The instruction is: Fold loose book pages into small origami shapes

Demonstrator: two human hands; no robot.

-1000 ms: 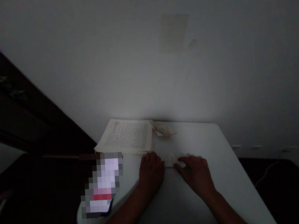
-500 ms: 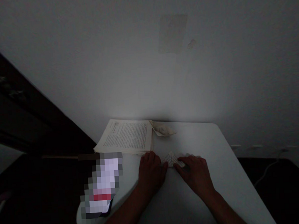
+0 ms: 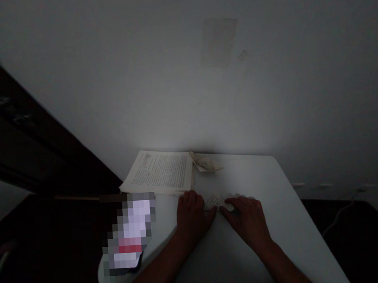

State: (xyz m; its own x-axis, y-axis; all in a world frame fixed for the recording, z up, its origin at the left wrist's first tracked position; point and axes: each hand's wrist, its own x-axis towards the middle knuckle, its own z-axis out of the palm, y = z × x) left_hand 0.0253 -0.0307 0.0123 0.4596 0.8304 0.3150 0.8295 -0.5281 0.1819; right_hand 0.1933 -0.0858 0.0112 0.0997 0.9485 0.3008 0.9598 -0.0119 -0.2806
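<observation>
A small folded piece of printed paper (image 3: pixel 217 198), pointed at the top, lies on the white table between my two hands. My left hand (image 3: pixel 193 214) is at its left side, with the thumb reaching to the paper's lower middle and the other fingers curled. On the right side, my right hand (image 3: pixel 247 217) pinches the paper's right corner between thumb and index finger. Behind them, an opened or half-folded printed paper shape (image 3: pixel 207 162) rests beside a stack of printed pages (image 3: pixel 161 171).
A phone with a blurred, lit screen (image 3: pixel 133 230) lies at the left of the white table (image 3: pixel 294 237). A pale wall (image 3: pixel 160 83) rises behind the table. A cable (image 3: pixel 337 215) hangs at the right, and a dark door frame (image 3: pixel 47 124) stands at the left.
My left thumb has slid right along the paper's lower edge, closer to my right thumb. My right hand has stayed nearly in place.
</observation>
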